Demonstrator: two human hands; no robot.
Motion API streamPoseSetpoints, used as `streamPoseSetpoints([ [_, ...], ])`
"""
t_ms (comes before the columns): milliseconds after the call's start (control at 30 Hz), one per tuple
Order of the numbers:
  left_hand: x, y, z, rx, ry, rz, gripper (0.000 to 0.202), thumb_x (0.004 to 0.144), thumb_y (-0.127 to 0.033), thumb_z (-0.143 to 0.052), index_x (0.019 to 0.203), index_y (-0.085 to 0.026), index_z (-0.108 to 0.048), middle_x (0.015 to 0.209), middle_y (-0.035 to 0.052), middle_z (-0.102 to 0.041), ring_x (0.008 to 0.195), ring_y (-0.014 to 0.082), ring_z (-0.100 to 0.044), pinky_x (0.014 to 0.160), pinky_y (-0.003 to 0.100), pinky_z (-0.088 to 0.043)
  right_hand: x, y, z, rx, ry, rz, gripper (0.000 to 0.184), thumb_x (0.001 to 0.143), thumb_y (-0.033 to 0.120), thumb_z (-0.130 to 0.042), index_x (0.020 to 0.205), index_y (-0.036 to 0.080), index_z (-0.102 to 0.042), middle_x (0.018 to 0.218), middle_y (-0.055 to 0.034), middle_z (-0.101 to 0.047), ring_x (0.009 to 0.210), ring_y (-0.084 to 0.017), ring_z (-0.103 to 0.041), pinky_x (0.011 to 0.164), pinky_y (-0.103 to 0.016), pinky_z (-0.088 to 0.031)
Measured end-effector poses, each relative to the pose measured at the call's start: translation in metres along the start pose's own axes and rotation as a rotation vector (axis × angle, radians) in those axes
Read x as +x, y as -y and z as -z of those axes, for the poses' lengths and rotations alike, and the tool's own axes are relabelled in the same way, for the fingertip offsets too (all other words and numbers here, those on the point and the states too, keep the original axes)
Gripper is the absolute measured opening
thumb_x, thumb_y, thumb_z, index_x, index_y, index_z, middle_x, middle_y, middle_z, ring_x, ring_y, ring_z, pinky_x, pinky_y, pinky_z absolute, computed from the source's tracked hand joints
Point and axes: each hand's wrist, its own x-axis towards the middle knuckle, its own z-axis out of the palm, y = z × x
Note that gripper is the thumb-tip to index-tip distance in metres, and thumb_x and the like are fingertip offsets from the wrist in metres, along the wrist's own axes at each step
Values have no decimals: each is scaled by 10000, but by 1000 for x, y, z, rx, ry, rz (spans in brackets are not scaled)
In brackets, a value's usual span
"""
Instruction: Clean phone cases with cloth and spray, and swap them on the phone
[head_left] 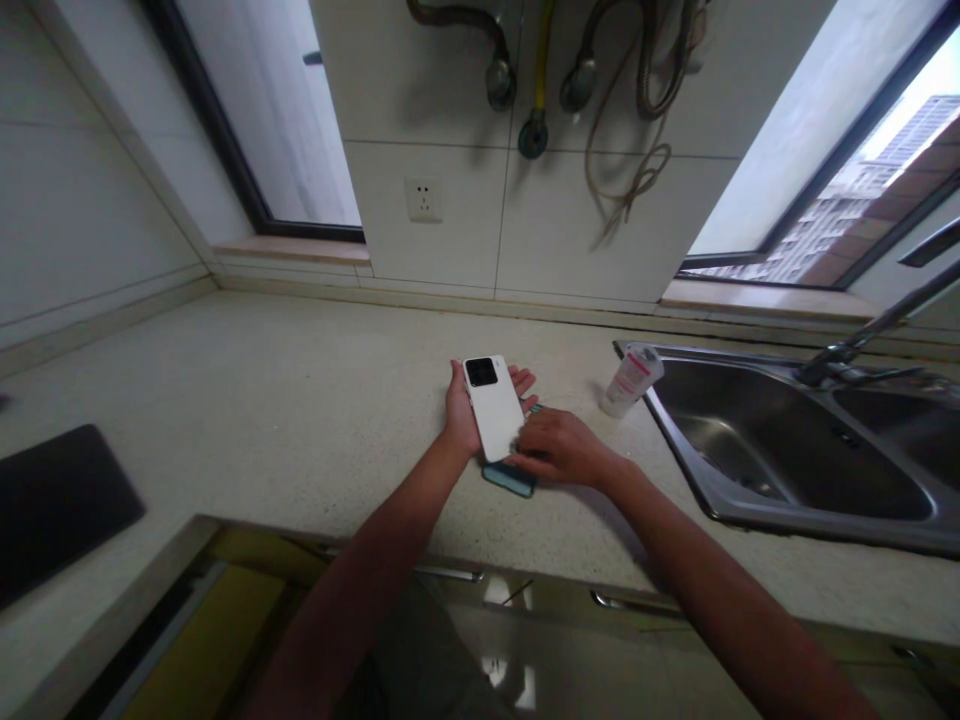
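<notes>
- left hand (461, 425): cradling the white phone (495, 415), thumb along its near side, fingers spread out past the opposite edge.
- phone: back face up, camera block at the end away from the person, held above the counter (337, 400).
- right hand (562, 445): fingers curled at the phone's lower right corner; can't tell if they pinch it.
- teal flat item (508, 480): on the counter, partly hidden under the grip.
- clear cup (631, 382): right of the grip, tilted in view, near the sink (765, 430).
</notes>
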Motion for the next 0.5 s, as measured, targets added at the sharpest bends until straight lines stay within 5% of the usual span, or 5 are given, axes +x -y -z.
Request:
streamPoseSetpoints([
  [333, 5, -3, 7, -69, -10, -41, 882, 846, -822, -348, 1171, -57, -643, 1178, 248, -687, 1244, 350, -591, 1032, 508, -463, -9, -20, 13, 24, 110, -185, 369, 927, 505, -629, 751, 182, -661, 718, -39, -661, 702, -169, -567, 683, -287, -381],
  [500, 6, -4, 8, -95, -36, -63, 884, 847, -818, -350, 1173, -48, -636, 1171, 245, -690, 1248, 357, -587, 1043, 528, -454, -12, -25, 12, 25, 56, -158, 360, 963, 487, -580, 788, 188, -679, 747, -46, -676, 737, -176, -588, 708, -293, -402],
])
